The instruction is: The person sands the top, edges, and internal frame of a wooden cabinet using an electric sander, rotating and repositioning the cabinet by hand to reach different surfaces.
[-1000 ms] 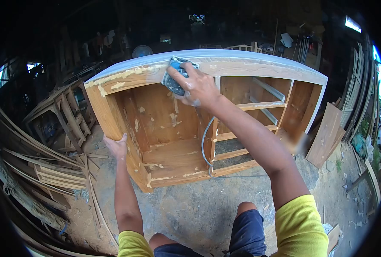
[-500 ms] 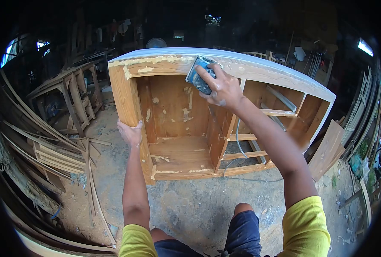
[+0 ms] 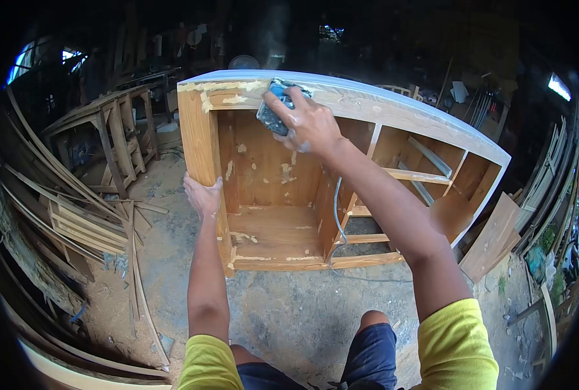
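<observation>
A wooden cabinet (image 3: 200, 140) with an open left bay and several slatted openings on its right stands before me. Pale filler patches mark its front rail and inside. My right hand (image 3: 310, 123) is closed over a blue electric sander (image 3: 273, 116), which lies against the top front rail toward the left. Right of the sander the rail looks pale and dusty; left of it, yellowish filler streaks show. The sander's grey cord (image 3: 337, 208) hangs down across the cabinet front. My left hand (image 3: 203, 195) wraps round the cabinet's left upright, its fingers partly hidden behind the edge.
Wooden strips and boards (image 3: 88, 227) are heaped on the left, in front of an unfinished wooden frame (image 3: 117, 143). At right, a flat board (image 3: 491, 237) leans near more long strips (image 3: 550, 169). Sawdust covers parts of the concrete floor (image 3: 289, 305).
My right hand has slid the sander leftward along the top rail. The left hand stays on the upright, while the view has shifted slightly. Dust now shows above the cabinet.
</observation>
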Demonstrator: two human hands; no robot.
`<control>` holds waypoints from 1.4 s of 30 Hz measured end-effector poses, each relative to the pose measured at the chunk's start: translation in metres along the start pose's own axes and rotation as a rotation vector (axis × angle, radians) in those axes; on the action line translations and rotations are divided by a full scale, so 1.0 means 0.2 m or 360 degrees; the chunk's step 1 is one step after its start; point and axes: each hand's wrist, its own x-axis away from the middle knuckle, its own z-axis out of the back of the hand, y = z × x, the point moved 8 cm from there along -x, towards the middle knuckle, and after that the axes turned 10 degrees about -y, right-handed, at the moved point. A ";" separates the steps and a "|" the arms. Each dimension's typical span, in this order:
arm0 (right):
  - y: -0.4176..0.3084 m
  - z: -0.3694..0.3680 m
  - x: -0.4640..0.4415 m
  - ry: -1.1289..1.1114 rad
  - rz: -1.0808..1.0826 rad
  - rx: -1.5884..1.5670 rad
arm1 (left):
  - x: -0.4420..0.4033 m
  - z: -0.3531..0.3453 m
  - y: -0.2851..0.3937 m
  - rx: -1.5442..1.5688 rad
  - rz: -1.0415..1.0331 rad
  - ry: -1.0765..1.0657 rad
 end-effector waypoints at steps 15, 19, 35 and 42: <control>-0.08 0.10 -0.20 0.0345 -0.0186 -0.0154 | 0.01 0.03 0.03 0.0071 0.0069 -0.0058; -0.27 0.09 -0.39 0.0171 -0.0120 -0.0144 | 0.00 0.03 0.02 0.0044 0.0084 -0.0076; 0.25 0.21 0.17 0.0717 -0.0425 -0.0044 | 0.00 0.02 0.01 0.0078 0.0167 -0.0091; -0.27 0.03 -0.28 0.0350 -0.0176 -0.0188 | 0.00 0.02 -0.01 -0.0003 0.0120 -0.0033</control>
